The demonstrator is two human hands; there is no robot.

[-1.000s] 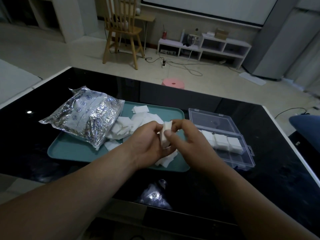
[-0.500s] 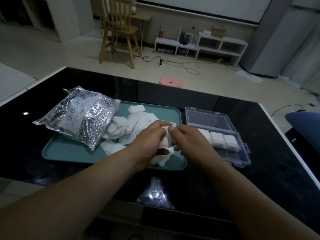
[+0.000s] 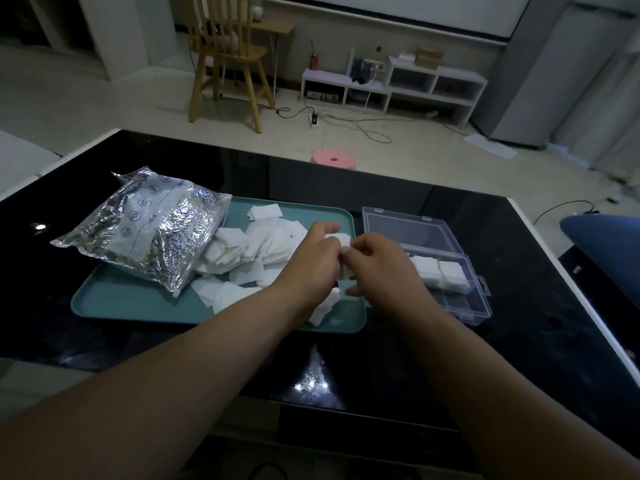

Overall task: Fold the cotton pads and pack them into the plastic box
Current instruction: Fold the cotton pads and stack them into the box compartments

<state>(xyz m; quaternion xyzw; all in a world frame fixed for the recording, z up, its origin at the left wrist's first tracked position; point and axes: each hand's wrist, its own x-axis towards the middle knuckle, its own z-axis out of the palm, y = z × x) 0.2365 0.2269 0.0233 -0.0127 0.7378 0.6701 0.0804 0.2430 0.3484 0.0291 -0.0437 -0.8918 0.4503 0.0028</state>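
Foil bag (image 3: pixel 149 230) blocks left of tray (image 3: pixel 138 303); plastic box (image 3: pixel 464 306) open at right

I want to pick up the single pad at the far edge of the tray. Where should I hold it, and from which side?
Pinch the pad at its right edge, from above and the right. It lies flat on the tray, apart from the pile, so only an edge can likely be lifted; the bag crowds its left.
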